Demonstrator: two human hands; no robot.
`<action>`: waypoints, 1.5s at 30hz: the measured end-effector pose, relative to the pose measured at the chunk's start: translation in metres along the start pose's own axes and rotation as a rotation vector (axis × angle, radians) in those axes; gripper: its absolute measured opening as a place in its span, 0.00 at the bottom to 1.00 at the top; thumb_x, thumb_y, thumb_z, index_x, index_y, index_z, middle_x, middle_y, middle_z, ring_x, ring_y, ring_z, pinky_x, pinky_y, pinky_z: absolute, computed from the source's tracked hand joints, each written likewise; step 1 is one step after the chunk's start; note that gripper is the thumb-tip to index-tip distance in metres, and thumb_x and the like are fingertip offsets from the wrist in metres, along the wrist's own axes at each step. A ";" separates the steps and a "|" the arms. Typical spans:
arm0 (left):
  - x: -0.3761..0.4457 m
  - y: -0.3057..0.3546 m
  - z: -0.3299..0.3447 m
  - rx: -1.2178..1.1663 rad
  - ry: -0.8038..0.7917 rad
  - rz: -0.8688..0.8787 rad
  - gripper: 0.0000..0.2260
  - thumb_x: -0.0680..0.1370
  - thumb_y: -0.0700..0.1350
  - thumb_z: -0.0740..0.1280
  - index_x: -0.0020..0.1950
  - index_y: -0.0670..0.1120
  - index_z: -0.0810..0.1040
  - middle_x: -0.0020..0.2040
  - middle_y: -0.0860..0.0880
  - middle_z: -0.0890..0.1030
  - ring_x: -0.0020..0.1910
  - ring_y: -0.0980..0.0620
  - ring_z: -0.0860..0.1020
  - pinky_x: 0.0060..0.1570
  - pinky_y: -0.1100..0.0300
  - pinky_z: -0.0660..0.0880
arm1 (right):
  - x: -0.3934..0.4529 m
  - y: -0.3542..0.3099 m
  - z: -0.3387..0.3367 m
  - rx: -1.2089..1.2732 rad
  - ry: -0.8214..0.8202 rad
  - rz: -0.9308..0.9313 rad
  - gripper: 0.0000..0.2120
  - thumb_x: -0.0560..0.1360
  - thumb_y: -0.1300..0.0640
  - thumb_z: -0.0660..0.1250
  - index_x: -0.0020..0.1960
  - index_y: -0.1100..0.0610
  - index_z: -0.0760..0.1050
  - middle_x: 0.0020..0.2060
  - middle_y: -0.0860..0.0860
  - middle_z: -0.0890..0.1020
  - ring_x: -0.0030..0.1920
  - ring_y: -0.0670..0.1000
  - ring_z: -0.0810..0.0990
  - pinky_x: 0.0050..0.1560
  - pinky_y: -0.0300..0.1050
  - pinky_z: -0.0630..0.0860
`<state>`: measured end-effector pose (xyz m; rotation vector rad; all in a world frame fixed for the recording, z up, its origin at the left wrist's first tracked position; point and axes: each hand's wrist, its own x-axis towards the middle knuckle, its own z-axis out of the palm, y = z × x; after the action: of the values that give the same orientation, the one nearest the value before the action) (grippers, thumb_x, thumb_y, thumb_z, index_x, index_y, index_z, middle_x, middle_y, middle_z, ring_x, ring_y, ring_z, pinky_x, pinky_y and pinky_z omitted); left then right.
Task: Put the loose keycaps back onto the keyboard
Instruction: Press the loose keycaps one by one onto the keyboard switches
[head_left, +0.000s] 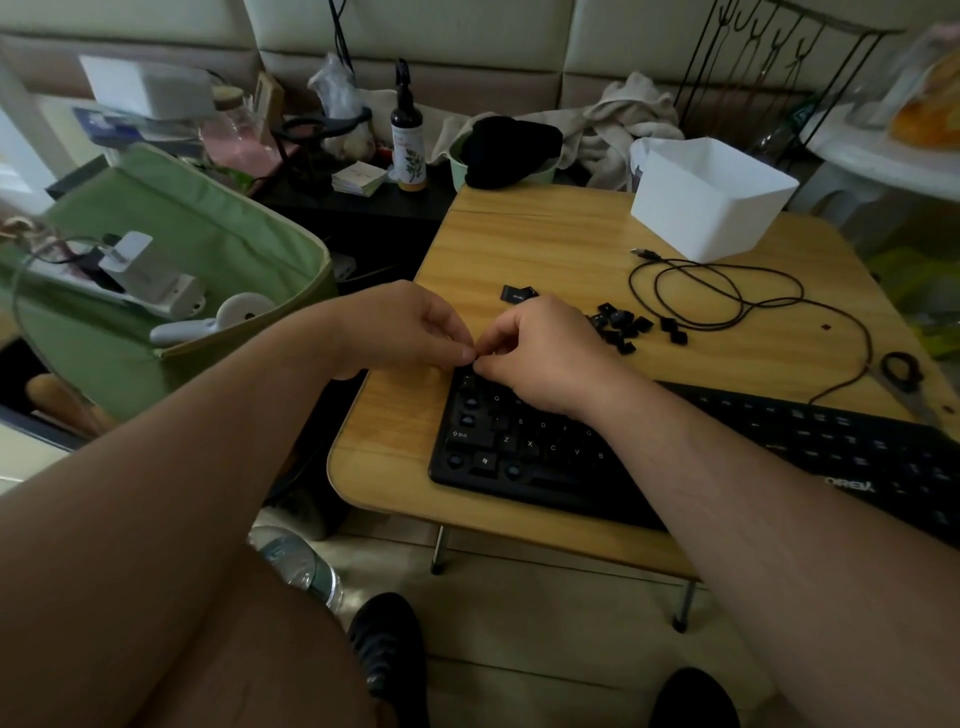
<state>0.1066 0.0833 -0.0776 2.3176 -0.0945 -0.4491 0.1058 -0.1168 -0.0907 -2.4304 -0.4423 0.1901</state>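
Observation:
A black keyboard (545, 452) lies on the small wooden table (545, 244), with several bare switch spots along its left columns. My left hand (410, 327) and my right hand (545, 348) meet fingertip to fingertip over the keyboard's top left corner. Their fingers are curled and pinched together there, and whatever small thing sits between them is hidden. Behind my right hand lies a pile of loose black keycaps (623, 325). A wider keycap (517, 293) rests alone further left on the table.
A black cable (727, 296) loops across the table right of the keycaps. A white box (711, 200) stands at the back right. Scissors (904, 374) lie by the right edge. A green bag (182, 249) of items sits left of the table.

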 end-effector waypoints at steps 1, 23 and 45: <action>0.000 0.000 0.000 0.001 0.001 0.001 0.04 0.75 0.51 0.78 0.48 0.54 0.88 0.44 0.52 0.88 0.49 0.56 0.85 0.57 0.58 0.78 | 0.000 0.000 0.000 0.002 0.006 0.002 0.02 0.74 0.51 0.77 0.47 0.46 0.86 0.38 0.41 0.83 0.40 0.39 0.80 0.37 0.37 0.72; 0.003 0.003 0.007 0.031 0.051 -0.065 0.06 0.73 0.51 0.80 0.44 0.51 0.86 0.37 0.56 0.84 0.43 0.57 0.80 0.44 0.60 0.73 | -0.006 -0.007 -0.004 -0.216 0.020 -0.053 0.05 0.76 0.49 0.71 0.48 0.43 0.86 0.42 0.40 0.84 0.45 0.44 0.81 0.47 0.46 0.82; 0.052 0.047 0.043 0.421 0.290 0.143 0.12 0.80 0.46 0.69 0.62 0.54 0.84 0.56 0.54 0.82 0.53 0.55 0.77 0.50 0.63 0.71 | -0.008 0.055 -0.058 -0.020 0.274 0.118 0.06 0.77 0.54 0.70 0.48 0.46 0.86 0.42 0.39 0.83 0.45 0.40 0.79 0.42 0.38 0.72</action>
<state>0.1431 0.0107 -0.0873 2.7388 -0.2292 -0.0141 0.1269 -0.1936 -0.0794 -2.4565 -0.1788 -0.0973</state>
